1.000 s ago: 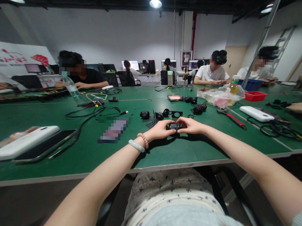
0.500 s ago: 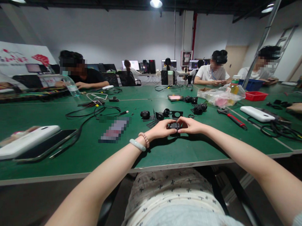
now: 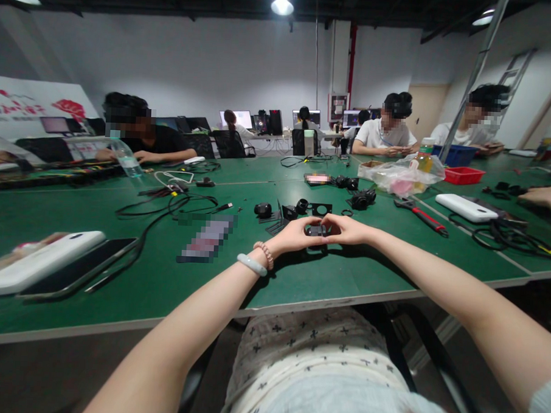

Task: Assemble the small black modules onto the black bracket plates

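Between my two hands, just above the green table (image 3: 318, 281), is a small black part (image 3: 315, 231). My left hand (image 3: 297, 233), with a bracelet and a bangle at the wrist, grips it from the left. From the right, my right hand (image 3: 344, 229) closes its fingers on the same part, and the fingertips of both hands meet. Just beyond lie a black plate with a round hole (image 3: 321, 210), a black ring (image 3: 347, 212), and several other black parts, among them a rounded one (image 3: 262, 210).
A red-handled wrench (image 3: 425, 219) and a white power bank (image 3: 466, 208) lie at the right, cables (image 3: 179, 205) and a phone (image 3: 208, 239) at the left. A red tray (image 3: 464, 175) stands farther back. Several people sit around.
The whole view has shifted slightly. Both hands stay together around the black part, with their fingers moved only a little.
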{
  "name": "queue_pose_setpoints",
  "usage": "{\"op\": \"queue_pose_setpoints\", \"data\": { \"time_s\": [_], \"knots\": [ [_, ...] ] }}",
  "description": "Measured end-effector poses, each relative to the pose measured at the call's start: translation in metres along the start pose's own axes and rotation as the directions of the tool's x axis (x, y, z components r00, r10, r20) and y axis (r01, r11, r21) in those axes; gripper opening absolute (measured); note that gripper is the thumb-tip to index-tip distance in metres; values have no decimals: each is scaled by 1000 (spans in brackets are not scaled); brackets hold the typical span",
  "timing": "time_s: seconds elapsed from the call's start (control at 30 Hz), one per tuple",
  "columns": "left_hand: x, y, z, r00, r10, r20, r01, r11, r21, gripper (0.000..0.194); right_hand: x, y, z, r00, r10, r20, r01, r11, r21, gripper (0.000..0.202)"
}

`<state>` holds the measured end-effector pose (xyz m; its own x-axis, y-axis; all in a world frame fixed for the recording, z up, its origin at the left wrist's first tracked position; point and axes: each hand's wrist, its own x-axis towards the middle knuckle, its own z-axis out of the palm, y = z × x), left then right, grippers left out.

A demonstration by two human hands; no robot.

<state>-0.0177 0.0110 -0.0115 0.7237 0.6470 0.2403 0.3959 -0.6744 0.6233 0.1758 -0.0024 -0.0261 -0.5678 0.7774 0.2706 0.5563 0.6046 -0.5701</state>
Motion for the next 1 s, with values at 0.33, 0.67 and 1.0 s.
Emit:
{"op": "queue_pose_setpoints", "data": {
  "time_s": [0.33,0.67,1.0],
  "knots": [
    [1,-1,1,1000,-11,-12,12,1000,21,53,-1,-3,-4,1000,-11,2,11,999,-41,44],
    [1,-4,1,1000,-29,-9,29,1000,-1,56,-4,-6,-11,998,-70,8,70,996,-61,52],
    [1,-4,2,999,-34,-38,35,999,20,56,-4,-7,-2,994,-66,-86,64,998,-30,44]
  ]
}}
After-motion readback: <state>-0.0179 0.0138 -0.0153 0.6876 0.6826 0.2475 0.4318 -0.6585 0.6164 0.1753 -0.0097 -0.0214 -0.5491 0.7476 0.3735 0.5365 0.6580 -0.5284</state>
